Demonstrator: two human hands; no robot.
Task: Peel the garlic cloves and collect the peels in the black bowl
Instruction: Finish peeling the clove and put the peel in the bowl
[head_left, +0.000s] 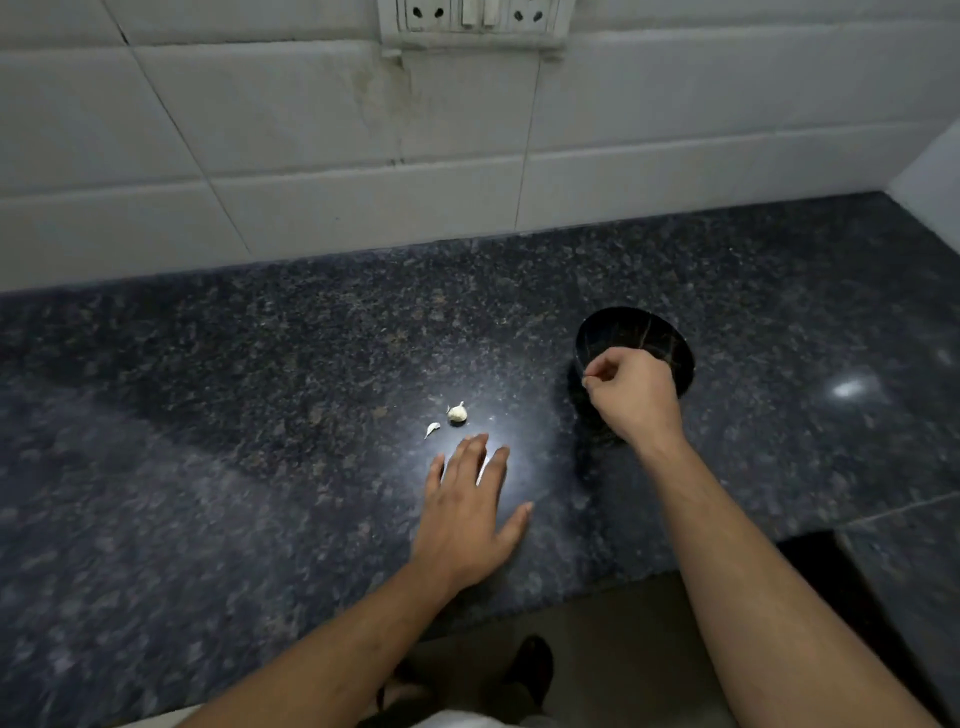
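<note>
A white garlic clove (457, 413) lies on the dark granite counter (260, 415), with a smaller pale piece (431, 429) just left of it. My left hand (470, 512) is stretched flat over the counter, fingers straight, fingertips a short way below the clove and holding nothing. The black bowl (631, 335) stands to the right. My right hand (631, 397) hovers over the bowl's near rim with fingers curled and thumb against forefinger. I cannot tell whether anything is pinched between them. The bowl's inside is dark and partly hidden by that hand.
A white tiled wall (467, 156) rises behind the counter, with a socket panel (470, 21) at the top. The counter's front edge runs below my forearms, with a step at the right (831, 540). Floor and a dark shoe (530, 670) show beneath.
</note>
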